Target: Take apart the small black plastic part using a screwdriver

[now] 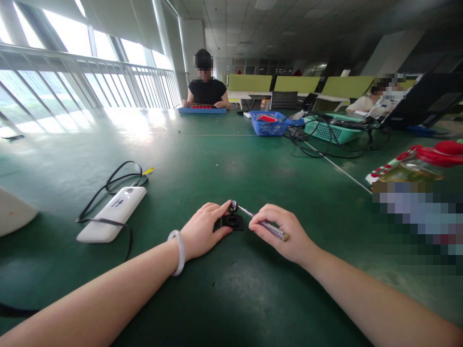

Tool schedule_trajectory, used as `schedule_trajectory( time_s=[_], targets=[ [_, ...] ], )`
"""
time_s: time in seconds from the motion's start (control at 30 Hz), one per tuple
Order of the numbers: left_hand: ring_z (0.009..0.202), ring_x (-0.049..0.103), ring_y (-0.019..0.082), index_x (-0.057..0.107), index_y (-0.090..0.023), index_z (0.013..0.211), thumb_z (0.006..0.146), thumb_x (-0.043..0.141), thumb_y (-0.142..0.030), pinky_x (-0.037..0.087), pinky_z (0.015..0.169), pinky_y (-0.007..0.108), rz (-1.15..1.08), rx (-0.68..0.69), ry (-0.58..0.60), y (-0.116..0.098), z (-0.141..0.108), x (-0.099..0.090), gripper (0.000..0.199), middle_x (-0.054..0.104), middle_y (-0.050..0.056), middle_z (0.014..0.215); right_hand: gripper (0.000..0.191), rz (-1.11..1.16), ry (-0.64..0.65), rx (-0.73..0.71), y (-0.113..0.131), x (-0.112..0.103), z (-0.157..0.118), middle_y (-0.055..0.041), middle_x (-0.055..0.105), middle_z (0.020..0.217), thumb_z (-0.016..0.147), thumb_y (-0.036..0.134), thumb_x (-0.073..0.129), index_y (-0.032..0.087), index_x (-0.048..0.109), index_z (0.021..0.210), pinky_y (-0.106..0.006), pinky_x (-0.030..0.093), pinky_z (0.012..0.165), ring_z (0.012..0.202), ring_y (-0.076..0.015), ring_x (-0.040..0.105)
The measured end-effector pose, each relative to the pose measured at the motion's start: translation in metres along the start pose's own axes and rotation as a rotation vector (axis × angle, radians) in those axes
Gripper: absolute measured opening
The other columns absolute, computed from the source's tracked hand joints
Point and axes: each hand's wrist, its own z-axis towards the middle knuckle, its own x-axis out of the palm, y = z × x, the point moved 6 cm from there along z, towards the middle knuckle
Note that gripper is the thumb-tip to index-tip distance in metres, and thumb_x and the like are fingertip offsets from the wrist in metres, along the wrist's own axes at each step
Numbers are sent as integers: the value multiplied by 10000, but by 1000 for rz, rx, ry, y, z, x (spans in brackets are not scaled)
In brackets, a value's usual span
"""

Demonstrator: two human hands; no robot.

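Note:
On the green table lies a small flat black part. A small dark round piece stands at its far edge. My left hand, with a pale bangle at the wrist, has its index fingertip at the round piece and its thumb at the near edge of the flat part, closed on them from the left. My right hand holds a thin metal screwdriver-like tool like a pen. The tool's tip points left and meets, or nearly meets, the round piece.
A white power bank with a black cable lies left. Farther back are a blue basket, a green basket and tangled black cables. A red-topped jar stands right. A person sits across the table, another at the far right.

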Motion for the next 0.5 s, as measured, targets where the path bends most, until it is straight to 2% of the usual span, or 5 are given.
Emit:
schedule_trajectory(
  time_s=[0.13,0.23,0.37,0.5],
  targets=[
    [1141,524,256,401,-155,1399,849,604,-289,407,1006,403,8,28,6,-1,1,1,601,645,99,1155,120,8,36,45,-7,6,1,-45,659,845,830,273,637,201,682,914,-285,480,698,770,-161,619],
    [1132,531,255,406,-178,1397,851,595,-293,409,1001,403,11,36,3,-2,1,0,589,647,90,1150,125,8,-10,74,-7,5,2,-43,681,868,845,268,611,212,682,931,-294,486,719,788,-166,628],
    [1132,530,261,422,-141,1387,839,599,-280,403,1008,398,13,43,7,-3,0,-1,592,646,106,1151,188,64,-146,113,-7,-6,0,-27,661,748,890,312,535,195,663,819,-270,466,648,705,-154,611],
    [1111,543,257,436,-179,1380,841,606,-283,403,1004,413,11,48,-4,-3,0,-2,574,659,86,1139,229,92,-104,104,-6,-7,0,3,591,630,889,312,511,184,621,735,-248,419,561,599,-131,552]
  ],
)
